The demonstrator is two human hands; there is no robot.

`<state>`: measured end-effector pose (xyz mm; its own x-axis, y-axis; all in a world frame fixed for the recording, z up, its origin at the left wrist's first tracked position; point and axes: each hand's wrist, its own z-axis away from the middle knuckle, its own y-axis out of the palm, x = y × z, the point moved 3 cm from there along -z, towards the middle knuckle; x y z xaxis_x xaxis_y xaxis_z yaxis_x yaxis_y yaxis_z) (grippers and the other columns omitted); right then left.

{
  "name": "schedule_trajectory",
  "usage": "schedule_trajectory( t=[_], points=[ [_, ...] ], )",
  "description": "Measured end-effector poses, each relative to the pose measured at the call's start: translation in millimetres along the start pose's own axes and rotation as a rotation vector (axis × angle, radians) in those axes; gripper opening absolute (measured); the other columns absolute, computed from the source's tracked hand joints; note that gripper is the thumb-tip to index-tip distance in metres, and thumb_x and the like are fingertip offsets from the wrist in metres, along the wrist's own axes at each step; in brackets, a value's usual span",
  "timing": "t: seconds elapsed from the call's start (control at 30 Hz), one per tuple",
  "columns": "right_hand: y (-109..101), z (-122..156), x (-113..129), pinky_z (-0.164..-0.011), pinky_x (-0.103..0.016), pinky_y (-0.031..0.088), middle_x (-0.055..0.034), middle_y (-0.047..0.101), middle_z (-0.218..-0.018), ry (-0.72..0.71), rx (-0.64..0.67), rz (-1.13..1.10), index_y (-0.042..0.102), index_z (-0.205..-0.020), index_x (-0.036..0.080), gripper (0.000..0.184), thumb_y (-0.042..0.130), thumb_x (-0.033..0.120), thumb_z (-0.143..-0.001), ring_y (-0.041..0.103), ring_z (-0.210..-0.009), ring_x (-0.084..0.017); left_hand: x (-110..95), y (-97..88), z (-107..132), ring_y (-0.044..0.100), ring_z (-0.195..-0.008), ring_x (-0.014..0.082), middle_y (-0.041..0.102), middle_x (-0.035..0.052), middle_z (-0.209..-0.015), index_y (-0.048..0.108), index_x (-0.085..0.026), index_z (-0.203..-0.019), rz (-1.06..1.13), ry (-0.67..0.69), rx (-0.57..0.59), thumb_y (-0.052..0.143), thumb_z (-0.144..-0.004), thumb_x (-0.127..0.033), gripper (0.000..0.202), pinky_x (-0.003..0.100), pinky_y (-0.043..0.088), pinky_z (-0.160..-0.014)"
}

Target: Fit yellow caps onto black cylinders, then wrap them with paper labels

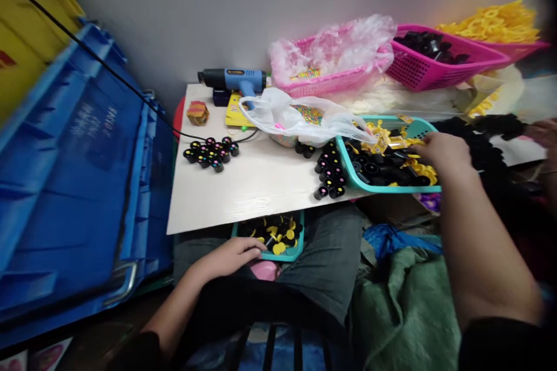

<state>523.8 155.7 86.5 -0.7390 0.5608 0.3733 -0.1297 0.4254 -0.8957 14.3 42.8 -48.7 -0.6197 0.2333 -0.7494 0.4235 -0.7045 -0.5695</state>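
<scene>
My right hand (446,153) reaches into a teal basket (387,189) on the table, its fingers closed at a small yellow plastic piece (411,142). Black plastic cylinders (371,168) and more yellow pieces fill that basket. On my lap sits a smaller teal basket (301,243) of yellow discs (279,248) and black parts. My left hand (239,254) lies over its near left rim, fingers stretched and apart, apparently holding nothing. Black caps with coloured dots (329,171) stand in a group beside the larger basket; a similar group of caps (211,152) stands farther left.
A blue heat gun (246,78) lies at the back of the table, near a white plastic bag (278,110) with coloured beads. Pink baskets (444,64) line the wall. Blue crates (82,145) rise at the left. Another person's hand (543,130) shows at far right.
</scene>
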Motion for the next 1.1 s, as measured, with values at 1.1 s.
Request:
schedule_trajectory(
  t=[1.1],
  points=[
    [65, 320, 176, -0.043, -0.013, 0.041, 0.0052, 0.061, -0.053, 0.200, 1.148, -1.546, 0.056, -0.076, 0.017, 0.027, 0.079, 0.030, -0.069, 0.052, -0.041, -0.004, -49, -14.3, 3, 0.050, -0.106, 0.0234, 0.050, 0.0072, -0.116, 0.038, -0.023, -0.126, 0.660, 0.376, -0.580, 0.039, -0.095, -0.035, 0.033, 0.040, 0.040, -0.094]
  ],
)
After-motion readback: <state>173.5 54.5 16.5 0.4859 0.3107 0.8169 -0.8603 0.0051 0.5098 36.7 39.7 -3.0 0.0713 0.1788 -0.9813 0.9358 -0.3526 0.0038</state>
